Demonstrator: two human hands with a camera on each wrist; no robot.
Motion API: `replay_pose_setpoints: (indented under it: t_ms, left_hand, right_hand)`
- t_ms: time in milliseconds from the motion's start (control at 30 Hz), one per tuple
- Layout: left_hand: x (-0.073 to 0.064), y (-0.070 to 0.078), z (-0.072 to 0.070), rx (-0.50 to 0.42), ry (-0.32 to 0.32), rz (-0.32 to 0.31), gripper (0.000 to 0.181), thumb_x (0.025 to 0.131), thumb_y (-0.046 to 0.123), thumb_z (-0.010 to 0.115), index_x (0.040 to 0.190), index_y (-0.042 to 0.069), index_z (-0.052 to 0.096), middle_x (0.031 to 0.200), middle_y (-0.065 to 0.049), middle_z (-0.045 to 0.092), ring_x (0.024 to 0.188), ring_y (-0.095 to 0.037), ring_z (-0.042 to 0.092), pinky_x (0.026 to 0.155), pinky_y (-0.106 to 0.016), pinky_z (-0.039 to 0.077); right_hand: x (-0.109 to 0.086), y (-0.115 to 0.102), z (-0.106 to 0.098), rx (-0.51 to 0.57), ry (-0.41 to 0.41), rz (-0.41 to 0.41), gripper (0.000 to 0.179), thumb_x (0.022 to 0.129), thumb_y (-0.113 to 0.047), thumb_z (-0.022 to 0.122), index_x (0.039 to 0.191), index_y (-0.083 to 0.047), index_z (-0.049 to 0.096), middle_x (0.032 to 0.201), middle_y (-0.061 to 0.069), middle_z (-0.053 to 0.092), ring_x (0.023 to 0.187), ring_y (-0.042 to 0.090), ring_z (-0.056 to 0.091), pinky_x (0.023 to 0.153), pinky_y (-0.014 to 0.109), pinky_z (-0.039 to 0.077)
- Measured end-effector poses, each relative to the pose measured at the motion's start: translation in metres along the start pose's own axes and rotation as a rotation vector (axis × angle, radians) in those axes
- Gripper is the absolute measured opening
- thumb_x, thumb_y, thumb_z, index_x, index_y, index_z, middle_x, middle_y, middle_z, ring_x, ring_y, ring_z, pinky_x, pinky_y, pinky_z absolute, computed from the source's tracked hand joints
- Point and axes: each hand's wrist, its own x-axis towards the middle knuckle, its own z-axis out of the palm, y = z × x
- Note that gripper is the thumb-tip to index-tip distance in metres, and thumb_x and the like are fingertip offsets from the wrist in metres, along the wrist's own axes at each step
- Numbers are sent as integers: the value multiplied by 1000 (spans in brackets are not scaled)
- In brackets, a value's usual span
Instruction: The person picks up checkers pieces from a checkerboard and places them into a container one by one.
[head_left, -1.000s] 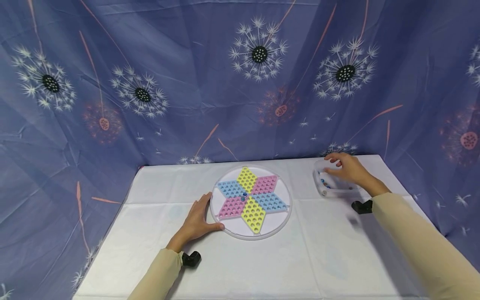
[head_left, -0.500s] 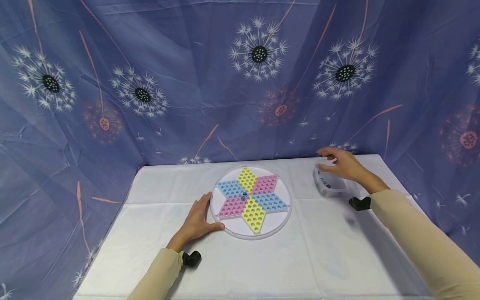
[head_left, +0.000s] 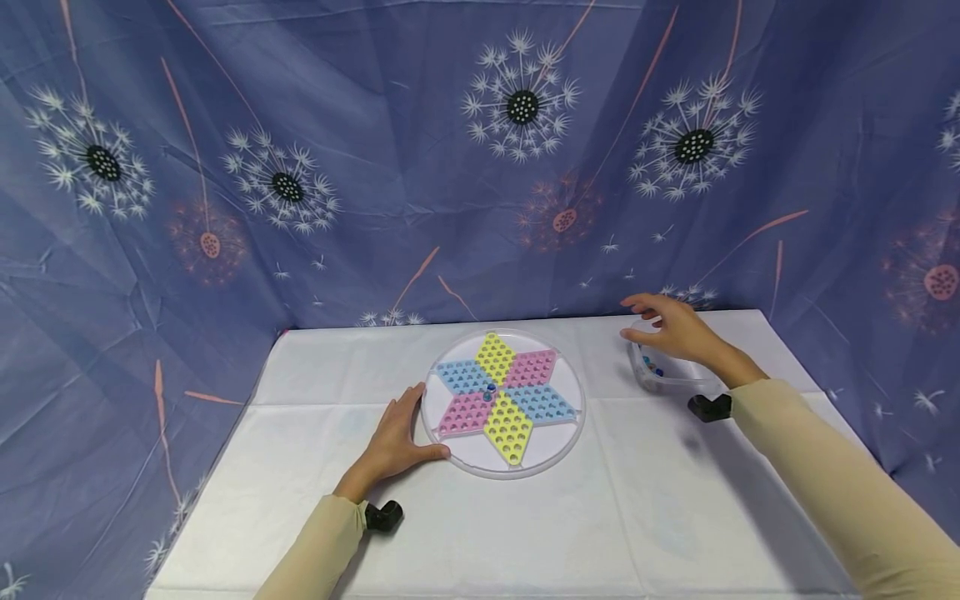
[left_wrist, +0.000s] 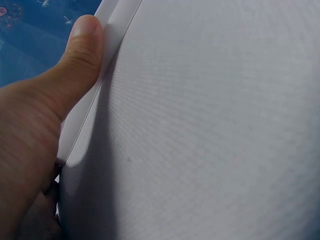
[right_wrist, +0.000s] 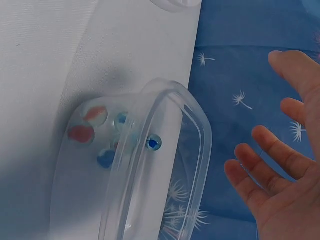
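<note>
On the white-covered table lies a round Chinese checkers board [head_left: 551, 444] with a pink, blue and yellow star of holes. Two blue-toned marbles [head_left: 487, 397] sit near its centre. My left hand [head_left: 393, 437] rests against the board's left rim, fingers and thumb spread; its thumb [left_wrist: 82, 52] lies along the pale rim in the left wrist view. Over the clear plastic box [head_left: 678, 386] at the right hovers my right hand [head_left: 678, 333], fingers loosely bent and apart, with nothing visible between them. Several marbles [right_wrist: 81, 133], reddish and blue, lie in the box.
A blue dandelion-print cloth [head_left: 420, 167] hangs behind the table's back edge and down its sides. White cloth [head_left: 525, 533] covers the tabletop. Each wrist carries a small black camera [head_left: 384, 517].
My right hand has risen from inside the box and shifted left toward the box's left edge. The left hand and the board have stayed in place.
</note>
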Motion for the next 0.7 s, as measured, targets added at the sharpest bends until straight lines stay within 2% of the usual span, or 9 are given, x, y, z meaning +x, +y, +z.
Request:
replay_pose_setpoints:
  t_ms: [300, 500, 700]
  left_hand:
    - [0, -1, 0, -9, 2, -2, 125, 71, 48, 93, 163, 1, 22, 167, -19, 26, 156, -35, 16, 130, -47, 6]
    - [0, -2, 1, -12, 26, 19, 124, 70, 47, 94, 162, 0, 24, 165, -21, 29, 155, -38, 19, 129, -50, 9]
    - [0, -2, 0, -13, 14, 12, 125, 71, 48, 93, 162, 0, 23, 166, -20, 28, 156, -37, 18, 129, -49, 7]
  right_hand:
    - [7, -6, 9, 40, -6, -39, 56, 95, -29, 77, 142, -7, 57, 136, 23, 58, 121, 41, 58, 99, 58, 53]
    - [14, -15, 25, 63, 0, -63, 57, 94, -30, 78, 142, -7, 58, 135, 21, 59, 119, 39, 59, 97, 56, 55]
    - [22, -28, 45, 100, -5, -123, 57, 92, -27, 81, 141, -9, 59, 133, 17, 61, 116, 36, 61, 96, 53, 57]
